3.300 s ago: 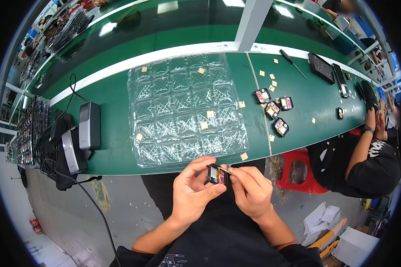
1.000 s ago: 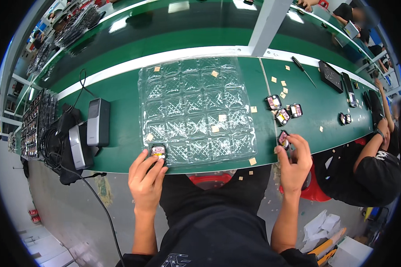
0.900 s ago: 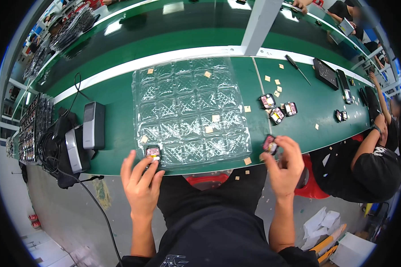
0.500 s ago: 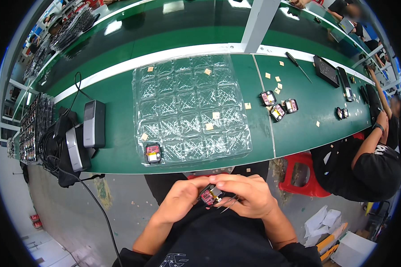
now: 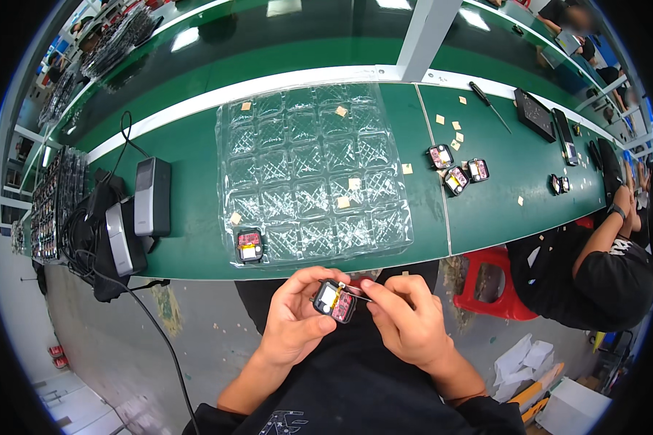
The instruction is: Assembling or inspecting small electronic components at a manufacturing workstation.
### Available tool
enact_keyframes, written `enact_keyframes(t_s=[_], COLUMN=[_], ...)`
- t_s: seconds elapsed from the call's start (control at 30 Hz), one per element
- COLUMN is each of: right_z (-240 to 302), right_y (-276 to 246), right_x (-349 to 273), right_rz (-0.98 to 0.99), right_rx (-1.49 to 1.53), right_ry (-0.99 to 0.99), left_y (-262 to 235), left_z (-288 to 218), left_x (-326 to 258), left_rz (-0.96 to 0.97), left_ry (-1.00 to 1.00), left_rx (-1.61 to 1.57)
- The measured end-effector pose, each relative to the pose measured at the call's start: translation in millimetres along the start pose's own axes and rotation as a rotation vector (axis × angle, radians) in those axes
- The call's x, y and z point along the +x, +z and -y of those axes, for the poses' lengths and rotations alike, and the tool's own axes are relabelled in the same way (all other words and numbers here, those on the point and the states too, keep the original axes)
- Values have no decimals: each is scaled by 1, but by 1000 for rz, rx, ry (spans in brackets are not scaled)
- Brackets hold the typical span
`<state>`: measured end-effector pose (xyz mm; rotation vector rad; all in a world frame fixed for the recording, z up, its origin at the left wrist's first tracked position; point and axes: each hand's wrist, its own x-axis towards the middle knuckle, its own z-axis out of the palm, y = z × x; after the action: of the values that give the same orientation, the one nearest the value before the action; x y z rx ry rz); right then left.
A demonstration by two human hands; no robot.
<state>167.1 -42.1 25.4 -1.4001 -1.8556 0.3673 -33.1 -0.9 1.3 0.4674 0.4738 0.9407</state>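
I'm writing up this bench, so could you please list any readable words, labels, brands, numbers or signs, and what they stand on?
None can be quoted reliably.
Upright grey-and-black box: faint mark, too small.
Wearer's black shirt: pale print, cut off below.
Co-worker's black sleeve: white print, too blurred.
Open black case in the left hand: no legible text.

One black case (image 5: 249,246) had been added at the near-left corner of the clear tray (image 5: 308,168); a second case (image 5: 334,301) had moved from the loose group (image 5: 456,180) into the left hand (image 5: 292,322).
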Motion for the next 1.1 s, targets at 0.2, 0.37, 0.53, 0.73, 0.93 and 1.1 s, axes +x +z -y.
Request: enact_keyframes(t_s=[0.2, 0.37, 0.53, 0.73, 0.93, 1.1], right_z=[-6, -8, -8, -8, -2, -2], right_y=[11, 15, 16, 16, 17, 21], right_x=[-4, -6, -7, -6, -2, -4], right_rz=[-162, -178, -184, -174, -141, -141], right_rx=[-101, -172, -200, -187, 246, 139], right_ry=[-64, -138, -154, -136, 169, 138], left_y=[-3, -3, -4, -5, -6, -5], left_z=[3, 4, 5, 9, 10, 12], left_x=[2, 1, 0, 1, 0, 1], left_rz=[-12, -16, -13, -32, -74, -52], left_ry=[-14, -46, -40, -40, 11, 46], left_rx=[30, 15, 6, 13, 91, 107])
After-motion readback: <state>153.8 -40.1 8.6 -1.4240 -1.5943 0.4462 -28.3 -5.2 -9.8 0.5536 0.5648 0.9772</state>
